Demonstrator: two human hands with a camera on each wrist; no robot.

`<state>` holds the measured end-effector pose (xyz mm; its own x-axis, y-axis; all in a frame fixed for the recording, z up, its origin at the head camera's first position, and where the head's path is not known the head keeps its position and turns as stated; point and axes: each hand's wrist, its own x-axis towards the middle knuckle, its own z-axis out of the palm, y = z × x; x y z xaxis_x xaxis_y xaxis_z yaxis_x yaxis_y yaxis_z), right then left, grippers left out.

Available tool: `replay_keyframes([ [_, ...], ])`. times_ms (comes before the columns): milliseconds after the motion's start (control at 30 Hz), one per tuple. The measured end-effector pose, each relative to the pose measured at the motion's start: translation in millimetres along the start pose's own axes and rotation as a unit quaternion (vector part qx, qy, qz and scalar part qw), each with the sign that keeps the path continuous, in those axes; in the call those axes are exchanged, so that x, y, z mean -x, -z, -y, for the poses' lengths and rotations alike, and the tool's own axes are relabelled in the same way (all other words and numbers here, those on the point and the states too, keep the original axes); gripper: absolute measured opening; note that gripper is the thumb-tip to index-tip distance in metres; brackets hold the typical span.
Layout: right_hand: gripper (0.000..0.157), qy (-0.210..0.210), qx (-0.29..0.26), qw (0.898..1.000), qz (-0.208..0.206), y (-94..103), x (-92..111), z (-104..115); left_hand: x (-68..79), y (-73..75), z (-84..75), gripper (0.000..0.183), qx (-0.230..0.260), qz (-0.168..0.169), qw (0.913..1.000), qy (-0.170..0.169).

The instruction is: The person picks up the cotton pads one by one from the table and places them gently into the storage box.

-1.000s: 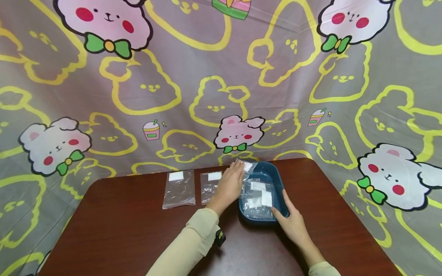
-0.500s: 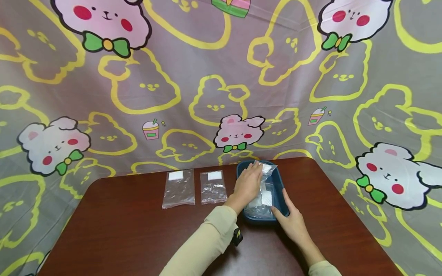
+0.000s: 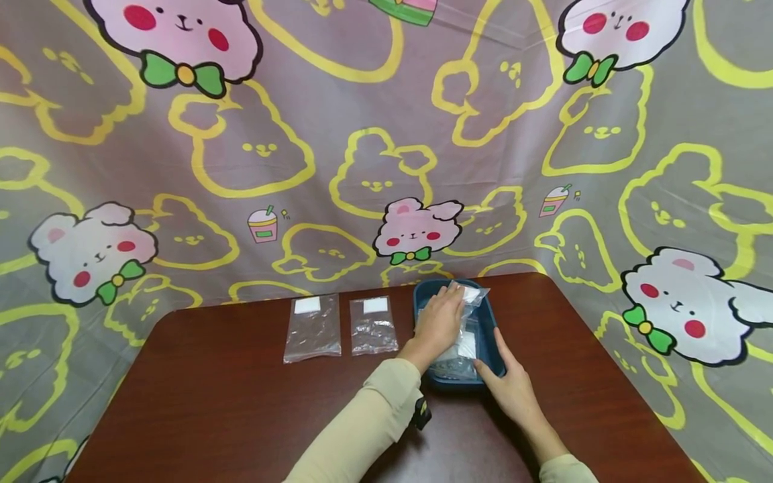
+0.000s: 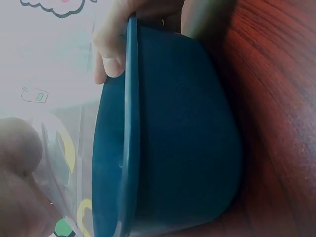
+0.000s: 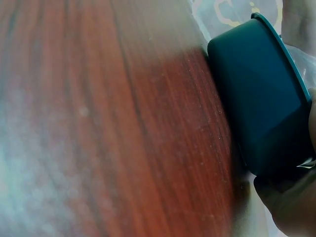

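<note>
1. The left hand (image 3: 441,322) reaches over the tub, its fingers on a clear plastic bag with a white label (image 3: 476,294); it pinches that bag at the tub's far end.
2. The right hand (image 3: 512,382) grips the near right side of the dark blue, rounded-rectangular tub (image 4: 182,128), which stands on the reddish-brown wood-grain table (image 3: 211,396).
3. Inside the tub lie more clear, white-labelled bags (image 3: 466,345); the left hand and forearm hide part of them, so their number cannot be told.
4. Left of the tub, a larger clear bag (image 3: 313,329) and a smaller clear bag (image 3: 373,327) lie flat side by side, apart, white labels toward the back.
5. A grey cloth printed with yellow outlines and white bears (image 3: 483,134) hangs behind the table.
6. The left wrist view shows the right thumb hooked over the rim, and the tub's smooth, tapering outer wall; the right wrist view adds the table's dark grain streaks.
7. The film looks thin, glossy and wrinkled.
</note>
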<state>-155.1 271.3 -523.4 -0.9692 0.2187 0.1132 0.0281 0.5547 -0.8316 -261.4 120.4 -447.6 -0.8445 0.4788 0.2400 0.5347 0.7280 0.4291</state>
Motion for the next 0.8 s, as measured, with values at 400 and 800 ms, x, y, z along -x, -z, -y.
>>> replay_keyframes([
  [400, 0.084, 0.009, -0.001, 1.000, 0.005, -0.4, -1, -2, 0.6, -6.7, -3.1, 0.047, 0.000, 0.010, 0.9999, 0.009],
  [800, 0.082, 0.011, -0.002, 1.000, -0.002, -1.1, -1, -2, 4.1, -7.2, 9.1, 0.047, -0.010, 0.018, 0.9996, 0.021],
])
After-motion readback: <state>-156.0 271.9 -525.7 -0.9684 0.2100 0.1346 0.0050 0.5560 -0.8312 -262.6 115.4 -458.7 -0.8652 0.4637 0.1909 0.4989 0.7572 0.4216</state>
